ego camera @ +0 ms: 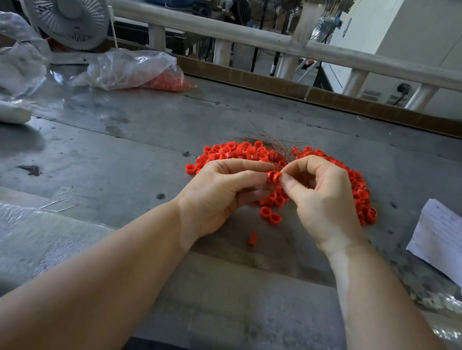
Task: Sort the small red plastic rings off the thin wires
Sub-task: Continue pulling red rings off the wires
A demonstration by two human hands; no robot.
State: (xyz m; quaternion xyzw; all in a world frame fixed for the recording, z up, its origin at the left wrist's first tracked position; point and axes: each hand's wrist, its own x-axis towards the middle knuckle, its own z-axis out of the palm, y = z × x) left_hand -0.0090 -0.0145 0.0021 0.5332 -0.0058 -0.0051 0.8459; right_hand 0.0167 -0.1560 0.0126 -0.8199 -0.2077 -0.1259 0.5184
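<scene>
Both forearms reach in from the bottom edge and meet over the grey surface (136, 161), the left hand (221, 191) and right hand (321, 199) closing on one point between them. That point is a red ring (274, 176) — pinched from the left by the left thumb and forefinger and from the right by the right thumb tip, so both sets of fingers are clamped on it, not spread. Whether a wire runs through this ring is too fine to tell. The pile of rings (236, 151) lies just beyond and under the hands, curving round to the right, and the bundle of wires (270, 143) sits at its far edge, strands fanning away from the person and to the left. So the ring's bore seems to lie roughly left to right, along the line between the two hands — any pull to free it would likely run along that line. One stray ring (253, 238) lies nearer the body, apart from the pile.
</scene>
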